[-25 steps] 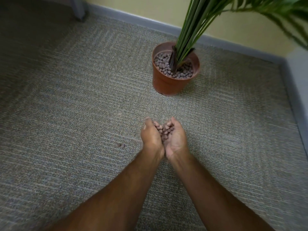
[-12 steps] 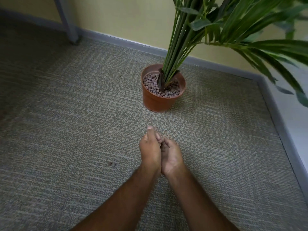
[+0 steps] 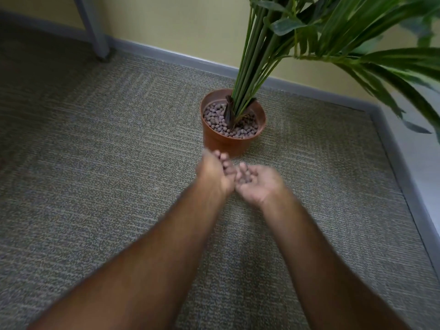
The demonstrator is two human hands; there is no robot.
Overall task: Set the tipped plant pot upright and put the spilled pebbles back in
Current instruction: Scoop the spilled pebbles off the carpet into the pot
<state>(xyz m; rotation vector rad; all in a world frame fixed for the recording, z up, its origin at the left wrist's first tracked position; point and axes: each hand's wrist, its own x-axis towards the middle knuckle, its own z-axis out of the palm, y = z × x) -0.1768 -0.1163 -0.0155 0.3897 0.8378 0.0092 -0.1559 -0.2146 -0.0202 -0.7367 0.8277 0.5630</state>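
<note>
Left hand (image 3: 215,172), fingers curled, state unclear through blur; right hand (image 3: 256,181) cups clay pebbles (image 3: 245,178) just short of the upright terracotta pot (image 3: 232,139). Parting hands risk dropping pebbles onto carpet (image 3: 95,151).

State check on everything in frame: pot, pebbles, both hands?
Plant pot: upright on the carpet, pebbles inside.
Pebbles in pot: fill the top around the stems.
Pebbles in hand: small pile on the right palm.
Right hand: palm up, cupped under pebbles.
Left hand: blurred, fingers curled beside the right; grip unclear.
</note>
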